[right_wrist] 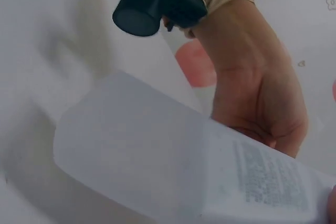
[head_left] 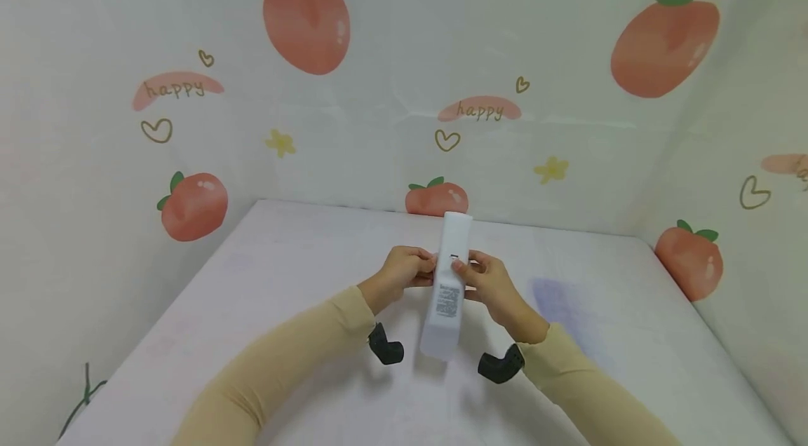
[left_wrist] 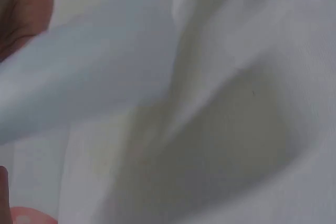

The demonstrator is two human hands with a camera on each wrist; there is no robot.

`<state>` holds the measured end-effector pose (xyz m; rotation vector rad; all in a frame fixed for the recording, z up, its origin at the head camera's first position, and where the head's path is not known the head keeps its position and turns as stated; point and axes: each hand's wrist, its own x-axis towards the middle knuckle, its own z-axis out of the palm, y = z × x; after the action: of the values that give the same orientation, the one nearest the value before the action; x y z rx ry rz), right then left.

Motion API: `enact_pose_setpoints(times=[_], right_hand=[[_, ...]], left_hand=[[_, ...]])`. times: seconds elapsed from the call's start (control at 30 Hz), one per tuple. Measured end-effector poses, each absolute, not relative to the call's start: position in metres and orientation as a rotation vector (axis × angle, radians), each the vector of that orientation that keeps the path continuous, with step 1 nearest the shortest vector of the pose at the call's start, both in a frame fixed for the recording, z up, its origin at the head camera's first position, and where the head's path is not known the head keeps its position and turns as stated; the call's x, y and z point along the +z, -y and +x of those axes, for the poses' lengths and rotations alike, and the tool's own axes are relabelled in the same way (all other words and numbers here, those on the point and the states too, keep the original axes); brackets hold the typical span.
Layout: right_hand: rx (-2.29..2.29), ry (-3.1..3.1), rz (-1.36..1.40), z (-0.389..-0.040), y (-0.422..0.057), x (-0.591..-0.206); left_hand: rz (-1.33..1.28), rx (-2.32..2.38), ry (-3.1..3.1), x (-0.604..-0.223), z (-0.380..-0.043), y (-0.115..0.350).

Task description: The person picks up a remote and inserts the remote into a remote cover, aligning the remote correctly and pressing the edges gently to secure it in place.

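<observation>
A long white handheld device (head_left: 451, 242) is held up over the table in the head view, tilted with its wider, frosted end towards me. Its upper face has a small dark port and a grey printed label (head_left: 447, 300); its exact kind is not clear. My left hand (head_left: 404, 271) grips the left edge, fingertips partly hidden. From the right, my right hand (head_left: 495, 285) holds it, thumb on the face below the port and fingers around the side. The right wrist view shows the frosted end (right_wrist: 131, 140) close up, while in the left wrist view the device (left_wrist: 100, 61) looks blurred and plain.
A pale cloth covers the table (head_left: 315, 235), with a purple patch (head_left: 558, 299) at right. Behind stands a white cloth backdrop (head_left: 391, 32) printed with red fruit. Black wrist cameras (head_left: 386, 345) hang under both sleeves. A green tie (head_left: 85, 393) lies at the left edge.
</observation>
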<state>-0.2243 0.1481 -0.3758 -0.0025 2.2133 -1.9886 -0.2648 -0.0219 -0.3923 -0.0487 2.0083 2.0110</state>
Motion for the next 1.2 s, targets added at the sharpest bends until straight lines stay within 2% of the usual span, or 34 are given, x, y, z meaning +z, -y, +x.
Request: enact_pose_setpoints(times=[0.23, 0.53, 0.8, 1.0, 1.2], right_hand=[[-2.086, -2.151, 0.062, -0.232, -0.154, -0.377], [-2.12, -2.083, 0.088, -0.236, -0.155, -0.377], [-2.212, -1.904, 0.14, -0.234, -0.155, -0.377], [-2.18, -1.981, 0.25, -0.234, -0.157, -0.38], [-2.211, -2.032, 0.219, -0.241, -0.158, -0.377]], left_hand=[[0.008, 2.102, -1.989, -0.392, -0.258, 0.016], [0.248, 1.877, -2.184, -0.391, -0.252, 0.013], [0.14, 2.044, -2.105, -0.388, -0.254, 0.015], [0.178, 1.963, -2.087, -0.386, -0.255, 0.014], [0.215, 1.857, -2.121, -0.381, -0.252, 0.011]])
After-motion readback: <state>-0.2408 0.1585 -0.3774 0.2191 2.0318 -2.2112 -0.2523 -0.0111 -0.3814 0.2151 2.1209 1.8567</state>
